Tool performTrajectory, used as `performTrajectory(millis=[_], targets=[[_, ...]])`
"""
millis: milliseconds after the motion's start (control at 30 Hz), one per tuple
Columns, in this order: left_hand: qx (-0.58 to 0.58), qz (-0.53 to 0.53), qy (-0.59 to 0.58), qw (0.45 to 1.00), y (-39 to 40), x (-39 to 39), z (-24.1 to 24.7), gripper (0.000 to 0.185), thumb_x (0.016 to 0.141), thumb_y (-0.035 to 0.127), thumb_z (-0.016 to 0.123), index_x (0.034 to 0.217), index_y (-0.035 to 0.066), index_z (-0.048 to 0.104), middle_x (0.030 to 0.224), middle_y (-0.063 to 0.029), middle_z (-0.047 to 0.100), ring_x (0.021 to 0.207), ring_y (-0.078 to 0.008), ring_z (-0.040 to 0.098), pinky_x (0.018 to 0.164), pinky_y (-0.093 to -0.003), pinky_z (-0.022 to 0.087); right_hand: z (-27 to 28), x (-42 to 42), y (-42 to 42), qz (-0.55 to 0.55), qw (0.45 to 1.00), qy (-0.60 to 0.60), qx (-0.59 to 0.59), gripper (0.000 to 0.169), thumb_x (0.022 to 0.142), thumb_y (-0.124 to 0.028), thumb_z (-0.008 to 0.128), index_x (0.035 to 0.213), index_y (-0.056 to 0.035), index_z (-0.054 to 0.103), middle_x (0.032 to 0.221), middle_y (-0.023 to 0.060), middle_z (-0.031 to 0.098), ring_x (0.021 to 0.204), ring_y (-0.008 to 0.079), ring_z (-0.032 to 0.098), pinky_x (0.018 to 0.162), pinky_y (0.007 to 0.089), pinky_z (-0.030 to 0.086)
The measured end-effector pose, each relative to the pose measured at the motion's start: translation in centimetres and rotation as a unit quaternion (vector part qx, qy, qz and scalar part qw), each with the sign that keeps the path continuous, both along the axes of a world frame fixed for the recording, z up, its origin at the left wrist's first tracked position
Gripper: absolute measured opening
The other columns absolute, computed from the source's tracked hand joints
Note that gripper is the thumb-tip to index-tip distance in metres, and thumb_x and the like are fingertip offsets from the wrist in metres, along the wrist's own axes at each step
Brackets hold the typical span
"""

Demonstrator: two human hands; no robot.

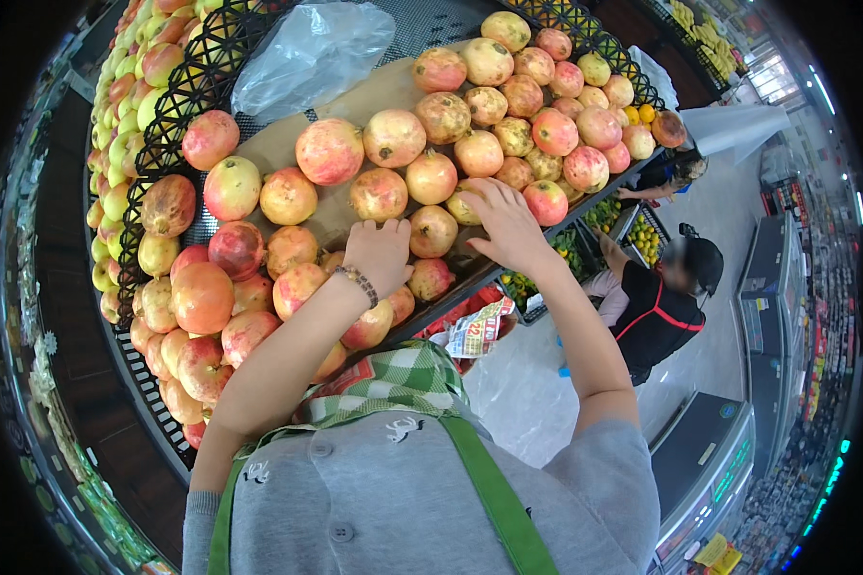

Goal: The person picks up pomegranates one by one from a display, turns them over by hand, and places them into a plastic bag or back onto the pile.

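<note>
Many pomegranates (329,152) lie on brown cardboard (359,93) in a display bin. My left hand (377,259), with a beaded bracelet at its wrist, is over the near pomegranates beside a yellowish pomegranate (433,231); its fingertips point away from me and what lies beneath them is hidden. To the right, my right hand (507,223) has its fingers spread, the fingertips on a yellow-green pomegranate (462,207) that they partly cover. A reddish pomegranate (545,203) sits just right of that hand. A piled heap of pomegranates (203,298) fills the near left of the bin.
A crumpled clear plastic bag (313,54) lies at the back of the bin. Black lattice dividers (180,93) part it from apples (126,122) on the left. Beyond the bin's right edge, a person in a black cap (654,309) is beside crates of small citrus fruit (644,237).
</note>
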State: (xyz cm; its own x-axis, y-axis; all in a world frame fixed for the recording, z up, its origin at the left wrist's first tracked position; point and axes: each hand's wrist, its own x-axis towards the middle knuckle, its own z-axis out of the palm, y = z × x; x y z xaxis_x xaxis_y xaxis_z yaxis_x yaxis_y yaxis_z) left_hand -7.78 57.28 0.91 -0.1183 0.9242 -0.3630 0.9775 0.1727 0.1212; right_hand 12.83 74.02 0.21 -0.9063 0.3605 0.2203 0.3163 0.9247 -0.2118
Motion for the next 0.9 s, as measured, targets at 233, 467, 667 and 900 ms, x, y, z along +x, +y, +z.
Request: performTrajectory(millis=[233, 467, 667, 900], targets=[[0.023, 0.011, 0.011, 1.000, -0.3, 0.1, -1.5, 0.069, 0.077, 0.026, 0.090, 0.135, 0.011, 0.055, 0.135, -0.0095, 0.064, 0.119, -0.0389, 0.065, 0.090, -0.0484, 0.063, -0.7, 0.7, -1.9, -0.104, 0.985, 0.080, -0.110, 0.036, 0.092, -0.011, 0.077, 0.126, -0.0058, 0.067, 0.129, 0.0140, 0.064, 0.126, 0.0375, 0.060, 0.108, 0.0456, 0.050], [0.072, 0.003, 0.002, 0.997, -1.4, 0.5, 2.0, 0.079, 0.072, 0.028, 0.092, 0.139, 0.007, 0.056, 0.138, -0.0139, 0.057, 0.122, -0.0407, 0.059, 0.097, -0.0501, 0.059, -1.8, 3.6, -2.8, -0.219, 0.924, 0.271, -0.158, 0.021, 0.094, -0.004, 0.070, 0.115, -0.0038, 0.071, 0.120, 0.0149, 0.070, 0.112, 0.0393, 0.066, 0.098, 0.0469, 0.054], [0.221, 0.032, -0.056, 0.973, -3.1, 1.7, 2.6, 0.075, 0.073, 0.025, 0.088, 0.139, 0.006, 0.058, 0.135, -0.0180, 0.057, 0.120, -0.0404, 0.058, 0.104, -0.0499, 0.054, -2.6, 2.7, -5.4, -0.187, 0.956, 0.225, -0.022, 0.005, 0.094, -0.008, 0.071, 0.097, -0.0072, 0.075, 0.092, 0.0138, 0.074, 0.089, 0.0360, 0.069, 0.086, 0.0486, 0.054], [0.244, 0.005, -0.117, 0.963, -4.4, 3.9, 2.8, 0.074, 0.074, 0.021, 0.086, 0.142, 0.007, 0.059, 0.138, -0.0170, 0.056, 0.125, -0.0409, 0.056, 0.109, -0.0493, 0.052, -4.5, -1.9, -4.9, -0.190, 0.952, -0.027, -0.237, 0.046, 0.108, -0.034, 0.054, 0.085, 0.0010, 0.072, 0.086, 0.0256, 0.075, 0.085, 0.0397, 0.075, 0.077, 0.0545, 0.054]])
